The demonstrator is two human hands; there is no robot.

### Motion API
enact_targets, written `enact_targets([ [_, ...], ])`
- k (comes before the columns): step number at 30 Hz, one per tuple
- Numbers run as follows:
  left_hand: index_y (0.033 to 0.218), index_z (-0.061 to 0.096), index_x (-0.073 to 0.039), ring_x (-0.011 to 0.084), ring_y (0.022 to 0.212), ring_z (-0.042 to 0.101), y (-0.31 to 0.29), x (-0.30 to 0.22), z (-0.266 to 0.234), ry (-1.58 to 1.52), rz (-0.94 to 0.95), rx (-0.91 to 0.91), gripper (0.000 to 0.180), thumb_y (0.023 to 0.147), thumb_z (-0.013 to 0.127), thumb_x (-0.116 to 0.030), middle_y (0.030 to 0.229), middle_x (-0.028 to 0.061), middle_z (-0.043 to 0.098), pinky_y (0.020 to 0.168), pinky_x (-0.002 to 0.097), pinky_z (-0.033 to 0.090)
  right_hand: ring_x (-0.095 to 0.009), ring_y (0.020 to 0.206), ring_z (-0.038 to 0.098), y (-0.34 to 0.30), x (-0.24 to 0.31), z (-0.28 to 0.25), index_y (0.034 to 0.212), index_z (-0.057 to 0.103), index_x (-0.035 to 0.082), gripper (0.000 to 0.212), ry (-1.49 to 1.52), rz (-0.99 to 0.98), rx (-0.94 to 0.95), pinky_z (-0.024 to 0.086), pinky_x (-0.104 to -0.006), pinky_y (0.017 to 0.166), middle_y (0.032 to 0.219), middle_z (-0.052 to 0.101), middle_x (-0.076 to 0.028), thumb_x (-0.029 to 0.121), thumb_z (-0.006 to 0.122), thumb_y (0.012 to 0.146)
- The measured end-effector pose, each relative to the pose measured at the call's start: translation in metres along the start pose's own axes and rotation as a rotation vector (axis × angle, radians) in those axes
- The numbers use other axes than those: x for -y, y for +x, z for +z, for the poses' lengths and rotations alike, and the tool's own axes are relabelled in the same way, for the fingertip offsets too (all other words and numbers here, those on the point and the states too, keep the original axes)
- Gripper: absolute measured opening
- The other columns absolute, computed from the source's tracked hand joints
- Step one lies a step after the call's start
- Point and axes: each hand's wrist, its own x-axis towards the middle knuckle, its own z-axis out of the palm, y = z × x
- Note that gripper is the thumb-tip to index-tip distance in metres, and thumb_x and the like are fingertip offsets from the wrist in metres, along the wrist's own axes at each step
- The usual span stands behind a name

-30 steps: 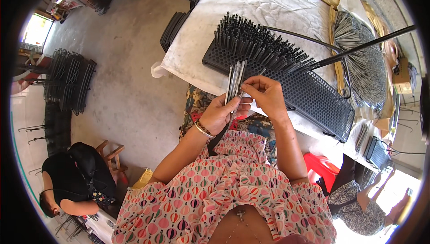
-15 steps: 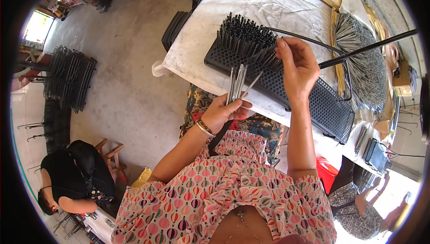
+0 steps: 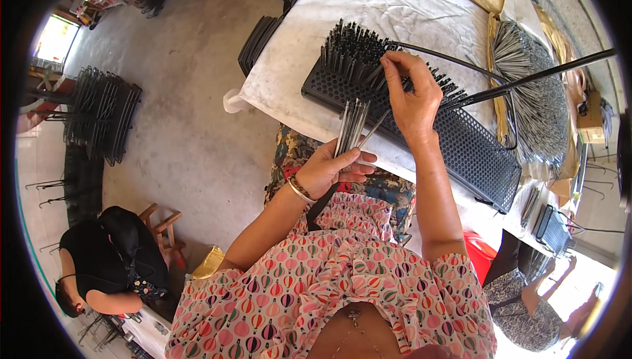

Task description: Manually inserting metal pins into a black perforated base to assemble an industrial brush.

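Observation:
My left hand (image 3: 331,169) is closed round a bundle of thin grey metal rods (image 3: 353,124), which stand up from the fingers; one rod leans away to the right. Beyond it lies a long black perforated metal panel (image 3: 475,156) with round holes. Many black-tipped rods (image 3: 352,46) stand upright in the holes over its far left part. Over these rods my right hand (image 3: 416,95) is raised, thumb and forefinger pinched together. Whatever lies between those fingertips is too small and dark against the rods to make out.
A white cloth (image 3: 401,3) covers the table. At the right, a large heap of grey rods (image 3: 530,95) lies by brown paper, with a long black bar (image 3: 546,72) crossing toward the panel. Two other people (image 3: 108,260) sit at lower left and lower right. Black racks (image 3: 105,115) stand at left.
My right hand has shifted left over the standing rods, uncovering more of them behind it. My left hand keeps the bundle and has moved only slightly.

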Motion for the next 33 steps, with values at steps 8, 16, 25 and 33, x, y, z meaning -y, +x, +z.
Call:
enact_targets([
  [8, 0.127, 0.044, -0.001, 0.0251, 0.1, 0.063, 0.007, -0.001, -0.006, -0.029, -0.095, 0.039, 0.04, 0.096, 0.047, -0.026, 0.113, 0.0175, 0.061, 0.084, 0.0342, 0.052, -0.024, 0.083, 0.059, -0.004, -0.012, 0.003, 0.085, 0.067, 0.005, 0.015, -0.18, -0.252, 0.123, 0.045, -0.0345, 0.075, 0.091, 0.064, -0.007, 0.004, 0.071, 0.071],
  [16, 0.123, 0.048, -0.003, 0.0209, 0.1, 0.062, 0.01, 0.001, -0.005, -0.137, -0.025, 0.017, 0.039, 0.094, 0.051, -0.028, 0.115, 0.0151, 0.06, 0.082, 0.0324, 0.052, -0.026, 0.09, 0.061, -0.028, 0.013, -0.044, 0.09, 0.067, 0.004, 0.022, -0.057, -0.203, 0.306, 0.048, -0.0338, 0.077, 0.097, 0.064, -0.01, -0.003, 0.068, 0.07],
  [25, 0.113, 0.055, -0.003, 0.0173, 0.094, 0.062, 0.012, 0.004, -0.004, -0.193, -0.028, -0.097, 0.025, 0.096, 0.047, -0.019, 0.105, 0.0079, 0.061, 0.079, 0.0336, 0.054, -0.022, 0.093, 0.057, -0.092, 0.009, -0.046, 0.099, 0.065, 0.006, 0.036, -0.085, -0.37, 0.586, 0.046, -0.0344, 0.08, 0.105, 0.058, -0.007, 0.01, 0.069, 0.063],
  [33, 0.114, 0.055, -0.004, 0.0187, 0.095, 0.062, 0.012, 0.005, -0.008, -0.231, -0.032, -0.034, 0.026, 0.096, 0.047, -0.021, 0.106, 0.0093, 0.062, 0.081, 0.0346, 0.053, -0.023, 0.094, 0.06, -0.089, 0.003, -0.046, 0.099, 0.064, 0.002, 0.037, -0.098, -0.474, 0.433, 0.048, -0.0349, 0.079, 0.105, 0.061, -0.008, 0.01, 0.065, 0.063],
])
